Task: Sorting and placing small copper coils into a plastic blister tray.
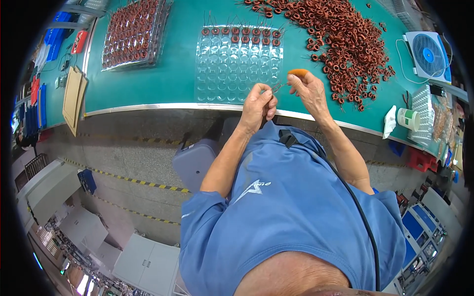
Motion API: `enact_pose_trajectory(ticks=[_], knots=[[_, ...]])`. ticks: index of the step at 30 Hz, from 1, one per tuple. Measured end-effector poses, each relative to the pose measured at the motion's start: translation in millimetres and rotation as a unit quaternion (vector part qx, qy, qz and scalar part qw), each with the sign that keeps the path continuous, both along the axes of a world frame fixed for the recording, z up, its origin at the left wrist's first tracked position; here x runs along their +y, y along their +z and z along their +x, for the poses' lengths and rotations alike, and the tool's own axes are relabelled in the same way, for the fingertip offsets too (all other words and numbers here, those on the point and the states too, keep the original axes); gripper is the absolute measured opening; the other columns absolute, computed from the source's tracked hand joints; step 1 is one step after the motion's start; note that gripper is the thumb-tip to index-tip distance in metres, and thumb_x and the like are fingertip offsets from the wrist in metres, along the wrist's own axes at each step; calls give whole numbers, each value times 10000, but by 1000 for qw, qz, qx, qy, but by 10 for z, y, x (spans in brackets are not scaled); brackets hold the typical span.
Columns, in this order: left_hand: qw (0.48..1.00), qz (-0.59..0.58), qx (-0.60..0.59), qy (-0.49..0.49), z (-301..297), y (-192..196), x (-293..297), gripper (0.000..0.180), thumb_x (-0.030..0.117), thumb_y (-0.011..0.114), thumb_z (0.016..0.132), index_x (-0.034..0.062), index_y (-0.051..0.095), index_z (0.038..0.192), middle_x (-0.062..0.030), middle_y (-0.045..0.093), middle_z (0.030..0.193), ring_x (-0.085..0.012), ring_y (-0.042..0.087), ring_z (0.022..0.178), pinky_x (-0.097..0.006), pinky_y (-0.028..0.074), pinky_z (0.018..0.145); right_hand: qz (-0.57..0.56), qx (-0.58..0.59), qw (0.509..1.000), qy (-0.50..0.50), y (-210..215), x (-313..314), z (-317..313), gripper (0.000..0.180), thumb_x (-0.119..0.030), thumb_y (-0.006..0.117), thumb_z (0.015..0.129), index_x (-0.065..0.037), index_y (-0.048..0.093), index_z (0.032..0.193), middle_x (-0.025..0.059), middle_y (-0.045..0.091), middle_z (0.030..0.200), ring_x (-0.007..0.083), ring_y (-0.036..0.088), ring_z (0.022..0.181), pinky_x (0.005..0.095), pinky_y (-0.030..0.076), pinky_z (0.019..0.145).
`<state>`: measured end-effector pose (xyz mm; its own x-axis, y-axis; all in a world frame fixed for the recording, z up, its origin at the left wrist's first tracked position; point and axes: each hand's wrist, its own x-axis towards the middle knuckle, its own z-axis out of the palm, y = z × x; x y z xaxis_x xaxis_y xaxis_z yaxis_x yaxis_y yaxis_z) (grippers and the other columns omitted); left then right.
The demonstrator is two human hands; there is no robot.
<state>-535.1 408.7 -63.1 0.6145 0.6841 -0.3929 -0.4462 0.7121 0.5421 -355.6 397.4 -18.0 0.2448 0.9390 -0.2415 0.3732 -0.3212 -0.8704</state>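
Wire ends (pixel 277 88), thin and metallic, show between the two hands just above the centre of the frame; whatever they belong to is mostly covered by fingers and too small to make out. The left hand (pixel 259 104) has its thumb and forefinger pinched together on them, its other fingers curled out of sight beneath. The right hand (pixel 307 90) is beside it with fingers bent; I cannot tell whether its fingertips grip the wires or only hover near them. An orange piece (pixel 297 72) sits at its forefinger, either a finger cover or something held.

Both hands are over the near edge of the green bench (pixel 177 74). Just beyond them, a clear tray (pixel 237 74) has reddish rings in its top row and the right part of the next; their upright wires blur into one another. At the upper right, a heap of loose rings (pixel 345 49) runs past the frame's top edge, most of them overlapped by others. Clear trays (pixel 160 29) full of rings at the upper left are also cut off, and glare obscures how many are stacked.
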Motion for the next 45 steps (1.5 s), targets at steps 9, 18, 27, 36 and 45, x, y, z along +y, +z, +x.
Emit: enact_pose_trajectory(ticks=[9,18,27,36,45], knots=[[993,114,37,17,-73,-107,63,167,171,510,969,93,409,1079,-34,474,767,-107,480,585,-234,393,480,18,25,999,25,17,53,-348,320,-192,714,840,39,624,1042,116,693,810,156,663,713,286,524,648],[953,187,216,98,-615,-228,395,440,136,497,961,-17,285,1315,-100,589,918,-116,563,676,-225,476,575,76,-47,994,61,-210,1140,-655,176,-148,631,867,-6,678,958,123,670,740,160,621,641,301,484,603],[943,144,290,80,-1203,-446,208,319,89,500,952,-1,422,1247,-76,603,880,-98,566,684,-222,473,579,98,-245,935,235,-1044,2193,-727,198,-178,612,868,-65,634,1029,150,668,937,344,640,866,425,509,748],[933,144,313,103,-1237,-430,-113,281,117,499,972,-12,450,1217,-73,612,858,-95,568,672,-211,477,577,185,-405,891,81,-760,1139,644,357,-138,631,829,-45,547,1164,157,597,1045,327,618,929,423,522,753],[935,132,325,54,-795,-354,-380,234,124,513,966,-13,504,1156,-55,611,857,-90,573,675,-208,477,572,81,-459,876,123,-1045,570,1757,205,-145,618,843,-29,610,1012,153,636,938,334,610,899,455,486,773]])
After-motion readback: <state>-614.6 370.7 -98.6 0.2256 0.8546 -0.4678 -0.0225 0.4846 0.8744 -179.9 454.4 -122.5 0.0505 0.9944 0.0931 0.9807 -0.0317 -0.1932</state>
